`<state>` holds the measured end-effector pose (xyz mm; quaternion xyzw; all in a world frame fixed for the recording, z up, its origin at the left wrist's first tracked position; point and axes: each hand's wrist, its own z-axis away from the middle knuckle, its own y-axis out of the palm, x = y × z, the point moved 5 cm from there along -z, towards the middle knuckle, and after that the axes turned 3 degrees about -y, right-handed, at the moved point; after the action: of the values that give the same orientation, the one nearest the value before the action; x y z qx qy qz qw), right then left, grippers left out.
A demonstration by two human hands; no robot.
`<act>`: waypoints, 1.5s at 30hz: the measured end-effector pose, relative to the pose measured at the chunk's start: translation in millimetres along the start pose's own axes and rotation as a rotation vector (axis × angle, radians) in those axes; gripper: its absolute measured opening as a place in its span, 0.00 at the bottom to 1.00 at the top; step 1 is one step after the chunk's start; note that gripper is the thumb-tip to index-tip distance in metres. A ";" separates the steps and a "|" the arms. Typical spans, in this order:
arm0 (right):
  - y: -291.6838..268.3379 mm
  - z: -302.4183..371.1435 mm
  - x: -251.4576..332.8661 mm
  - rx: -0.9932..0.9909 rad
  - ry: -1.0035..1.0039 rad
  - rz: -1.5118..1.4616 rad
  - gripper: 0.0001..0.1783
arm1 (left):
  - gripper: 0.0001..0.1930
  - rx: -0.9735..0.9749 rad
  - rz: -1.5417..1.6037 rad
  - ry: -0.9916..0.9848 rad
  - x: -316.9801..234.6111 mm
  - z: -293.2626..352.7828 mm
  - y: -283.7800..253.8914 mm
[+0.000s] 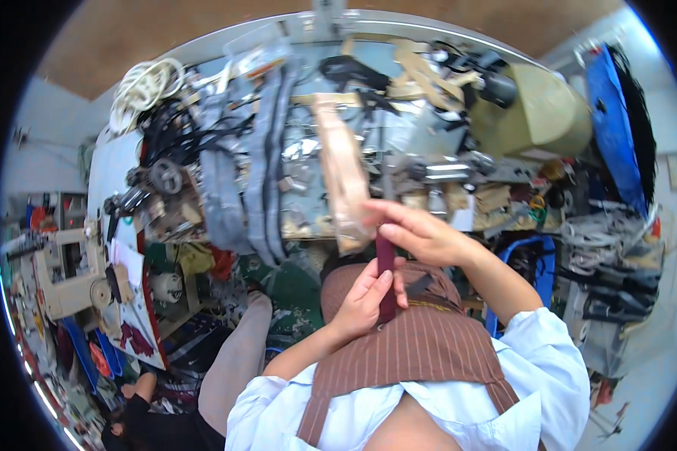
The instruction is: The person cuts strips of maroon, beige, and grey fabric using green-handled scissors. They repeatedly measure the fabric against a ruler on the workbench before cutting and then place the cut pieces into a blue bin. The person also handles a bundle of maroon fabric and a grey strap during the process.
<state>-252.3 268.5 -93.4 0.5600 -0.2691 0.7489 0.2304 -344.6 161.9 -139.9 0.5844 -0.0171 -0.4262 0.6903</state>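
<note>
In front of my apron, a narrow maroon strip [386, 259] runs between my two hands. My left hand [365, 299] is closed around its lower part, with the thumb lying along it. At its upper end is my right hand [425, 237], its fingers stretched to the left and the thumb against the strip, which it appears to pinch; motion blurs the fingertips. Just beyond them, a bundle of beige strips [342, 169] lies across the bench and hangs over its front edge. Grey fabric strips [259, 173] drape over the same edge farther left.
The cluttered bench [297, 244] carries black straps [177, 124], a coil of white cord [147, 86] and a machine with an olive cover [541, 113]. A beige sewing machine [68, 263] stands left. Another person [165, 413] is low at lower left. A blue crate [530, 263] sits under the bench's right side.
</note>
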 end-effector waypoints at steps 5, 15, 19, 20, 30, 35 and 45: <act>-33.7 135.7 -44.7 0.051 0.122 -0.403 0.21 | 0.16 0.053 -0.283 -0.169 100.1 -41.4 64.3; -133.4 309.7 -156.5 -0.436 -0.086 -0.691 0.22 | 0.09 -0.210 -0.402 -0.382 223.0 -140.4 177.0; -145.9 347.0 -282.0 -0.731 0.064 -0.672 0.17 | 0.11 -0.482 -0.409 -0.222 212.2 -138.0 169.4; -136.7 365.5 -321.5 -0.840 0.199 -0.470 0.16 | 0.12 -0.515 -0.408 -0.197 209.1 -133.5 159.9; 27.1 643.5 -495.8 -1.242 1.095 -0.122 0.11 | 0.12 -0.525 -0.657 -0.375 270.6 -140.3 101.2; 7.7 652.6 -517.5 -1.192 0.938 0.116 0.11 | 0.12 -0.493 -0.607 -0.580 368.5 -137.6 57.9; -124.2 580.0 -675.1 -0.771 1.164 0.858 0.43 | 0.12 -0.698 -0.312 -0.625 488.2 -87.8 23.4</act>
<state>422.7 -51.5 -593.2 -0.1886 -0.5360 0.7974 0.2032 25.0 -66.7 -380.1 0.1579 0.0083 -0.6596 0.7348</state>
